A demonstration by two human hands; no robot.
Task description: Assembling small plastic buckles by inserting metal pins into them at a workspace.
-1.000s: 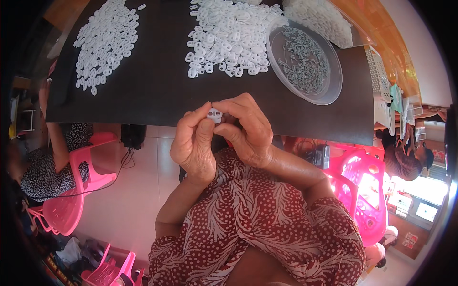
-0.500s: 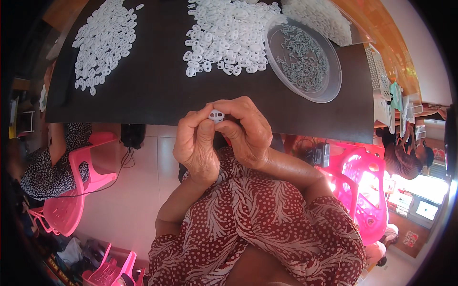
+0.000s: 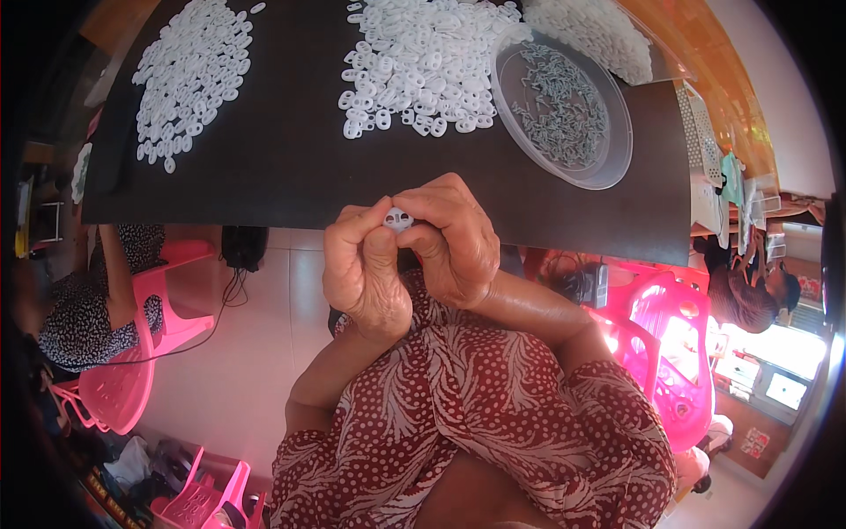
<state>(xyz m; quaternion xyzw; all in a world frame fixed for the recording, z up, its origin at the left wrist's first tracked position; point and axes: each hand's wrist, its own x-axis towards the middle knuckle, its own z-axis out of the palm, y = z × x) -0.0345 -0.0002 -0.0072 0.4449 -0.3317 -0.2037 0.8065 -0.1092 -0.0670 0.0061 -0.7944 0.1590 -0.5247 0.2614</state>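
A small white oval plastic piece with two holes (image 3: 398,219) is pinched between my two hands, just off the table's near edge. My left hand (image 3: 366,273) grips its left side between thumb and forefinger. On the opposite side, the thumb and forefinger of my right hand (image 3: 458,240) close on it too. Beyond my hands on the dark table lies a pile of similar white two-holed pieces (image 3: 423,75). To its right, a round clear tub (image 3: 617,163) holds many small grey screws or pins (image 3: 564,106).
Another heap of white oval pieces (image 3: 194,75) spreads over the far left of the dark table (image 3: 264,176). Behind the tub is a clear container of whitish small parts (image 3: 590,35). Pink plastic chairs (image 3: 123,379) stand on both sides; a person in patterned clothing (image 3: 84,309) sits at left.
Both hands stay almost in place, still pinching the white piece, which has shifted very slightly. The seated person's arm at the left has moved a little.
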